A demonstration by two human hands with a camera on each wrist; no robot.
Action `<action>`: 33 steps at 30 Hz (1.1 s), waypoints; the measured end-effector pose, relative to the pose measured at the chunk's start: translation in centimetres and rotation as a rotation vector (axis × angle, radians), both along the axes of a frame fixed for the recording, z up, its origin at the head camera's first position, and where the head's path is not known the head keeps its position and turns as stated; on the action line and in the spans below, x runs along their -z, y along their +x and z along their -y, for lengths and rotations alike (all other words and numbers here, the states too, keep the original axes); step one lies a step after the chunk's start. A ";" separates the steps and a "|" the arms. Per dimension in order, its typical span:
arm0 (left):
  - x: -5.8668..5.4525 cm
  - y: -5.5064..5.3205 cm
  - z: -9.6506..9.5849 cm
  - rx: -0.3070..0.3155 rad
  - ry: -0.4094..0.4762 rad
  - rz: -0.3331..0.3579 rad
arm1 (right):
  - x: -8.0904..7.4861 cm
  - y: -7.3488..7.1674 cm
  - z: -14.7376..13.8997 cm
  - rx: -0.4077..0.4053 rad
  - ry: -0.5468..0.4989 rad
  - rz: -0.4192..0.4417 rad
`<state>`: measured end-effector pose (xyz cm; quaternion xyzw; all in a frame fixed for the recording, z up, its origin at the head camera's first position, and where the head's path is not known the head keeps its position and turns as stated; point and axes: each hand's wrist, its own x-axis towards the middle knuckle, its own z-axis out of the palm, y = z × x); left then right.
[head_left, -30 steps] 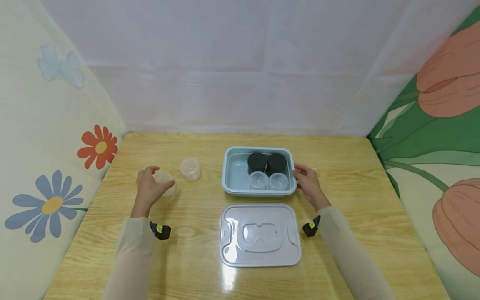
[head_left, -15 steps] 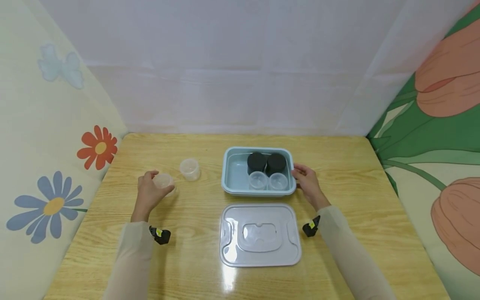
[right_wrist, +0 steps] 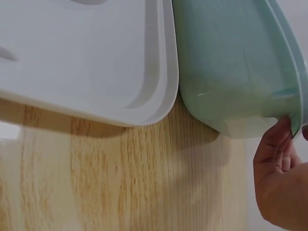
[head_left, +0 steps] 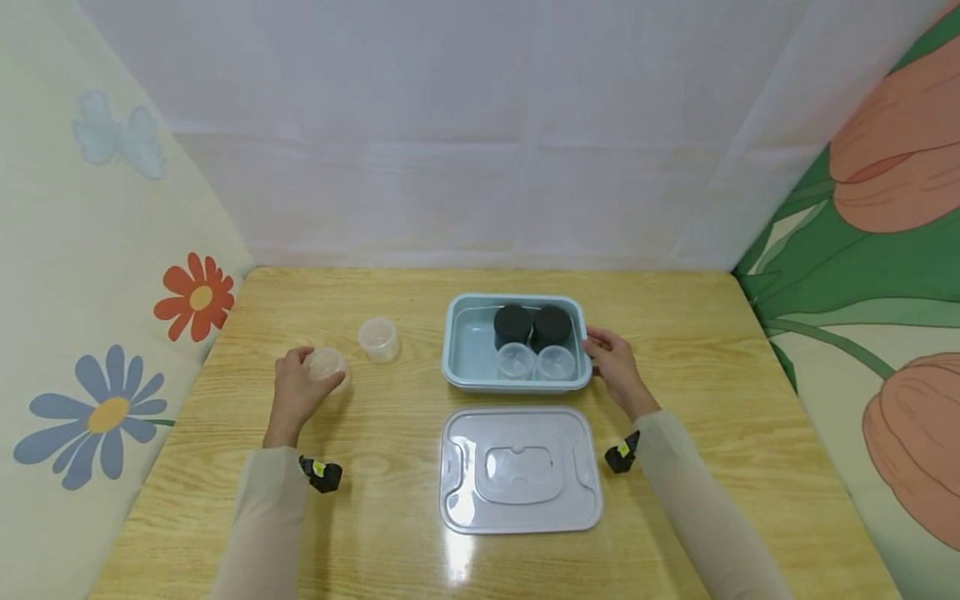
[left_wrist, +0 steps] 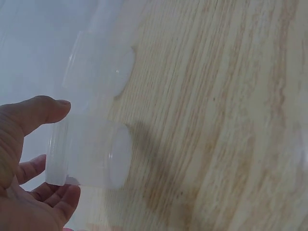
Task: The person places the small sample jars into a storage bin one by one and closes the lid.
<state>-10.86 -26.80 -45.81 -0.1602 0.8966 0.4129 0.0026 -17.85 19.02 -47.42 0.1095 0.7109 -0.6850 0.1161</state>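
Observation:
My left hand [head_left: 292, 392] holds a translucent plastic cup [head_left: 327, 363] at the table's left, thumb on one side and fingers on the other. In the left wrist view, the cup [left_wrist: 96, 154] has a ribbed band near its top, where the thumb and fingertips meet it. A second translucent cup [head_left: 379, 340] stands just behind and to the right. With its thumb and fingers, my right hand [head_left: 619, 371] pinches the right rim of a light blue plastic box [head_left: 474, 350]. Inside the box, on its right side, are two black-topped round containers [head_left: 512, 323] and two clear cups [head_left: 556, 363].
A pale rectangular lid [head_left: 517, 471] lies flat in front of the box, close to its near side. Wooden tabletop [head_left: 390, 467] extends around these things. White cloth [head_left: 450, 167] hangs behind the table, with flower-printed cloth on both sides.
My left thumb and fingers have drawn in around the near-left cup, which stays in about the same place. The right hand and the box have hardly moved.

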 end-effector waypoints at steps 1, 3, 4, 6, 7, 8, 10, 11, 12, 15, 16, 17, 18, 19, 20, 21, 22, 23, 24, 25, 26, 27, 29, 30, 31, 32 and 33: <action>0.1 0.0 0.0 0.000 0.000 0.000 | 0.0 0.0 0.0 0.000 0.000 0.001; 0.3 0.0 0.0 0.003 0.000 0.003 | 0.0 0.0 0.0 0.001 -0.002 0.003; 0.3 0.0 0.0 0.007 -0.001 0.004 | 0.0 0.0 -0.1 0.002 0.000 0.004; 0.5 0.0 0.0 0.014 -0.003 0.006 | 0.0 0.0 -0.1 0.000 -0.001 0.003; 0.5 0.0 -0.1 0.017 -0.005 0.006 | 0.0 0.0 -0.1 0.000 -0.001 0.002; 0.5 -0.1 -0.1 0.020 -0.006 0.006 | -0.1 0.0 -0.1 0.000 -0.002 0.002; 0.6 -0.1 -0.1 0.025 -0.009 0.005 | 0.0 0.0 -0.1 0.001 0.001 0.002; 0.6 -0.1 -0.1 0.027 -0.010 0.005 | 0.0 0.0 -0.1 0.002 0.000 0.002; 0.6 -0.1 -0.1 0.029 -0.014 0.004 | 0.0 0.0 -0.1 0.005 -0.001 0.003; 0.6 -0.2 -0.1 0.036 -0.024 0.003 | -0.1 0.1 0.0 0.004 -0.002 0.001; 0.5 -0.2 -0.1 0.038 -0.028 0.001 | -0.1 0.1 0.0 0.004 -0.004 -0.001; 0.4 -0.3 -0.1 0.041 -0.031 -0.001 | -0.2 0.1 0.1 0.004 -0.004 -0.003; 0.3 -0.3 -0.1 0.043 -0.036 -0.005 | -0.2 0.1 0.2 0.004 -0.004 -0.004; 0.1 -0.4 -0.1 0.045 -0.041 -0.008 | -0.2 0.1 0.2 0.002 -0.004 -0.005; -0.1 -0.5 -0.2 0.046 -0.044 -0.013 | -0.2 0.1 0.3 0.003 -0.005 -0.006; -0.2 -0.6 -0.2 0.046 -0.047 -0.017 | -0.2 0.1 0.3 0.004 -0.005 -0.006; -0.4 -0.6 -0.3 0.048 -0.052 -0.023 | -0.2 0.1 0.3 0.005 -0.006 -0.006; -0.6 -0.7 -0.4 0.051 -0.056 -0.027 | -0.2 0.0 0.4 0.004 -0.006 -0.005; -0.8 -0.8 -0.5 0.052 -0.058 -0.032 | -0.2 0.0 0.4 0.003 -0.008 -0.005; -0.9 -0.8 -0.5 0.054 -0.059 -0.036 | -0.3 0.0 0.4 0.002 -0.008 -0.006; -1.1 -0.9 -0.6 0.055 -0.057 -0.041 | -0.3 0.0 0.4 0.003 -0.009 -0.005; -1.2 -0.9 -0.7 0.058 -0.054 -0.045 | -0.3 0.0 0.4 0.002 -0.009 -0.004; -1.5 -0.9 -0.9 0.064 -0.048 -0.054 | -0.3 -0.1 0.4 -0.003 -0.006 -0.004; -1.6 -0.9 -1.0 0.067 -0.042 -0.057 | -0.2 -0.2 0.5 -0.001 -0.004 -0.002; -1.8 -0.8 -1.1 0.070 -0.041 -0.058 | -0.2 -0.2 0.4 -0.001 -0.001 0.001; -2.1 -0.8 -1.2 0.073 -0.042 -0.060 | -0.2 -0.2 0.4 -0.002 0.001 0.004; -2.2 -0.7 -1.3 0.075 -0.043 -0.060 | -0.3 -0.2 0.4 -0.002 0.006 0.008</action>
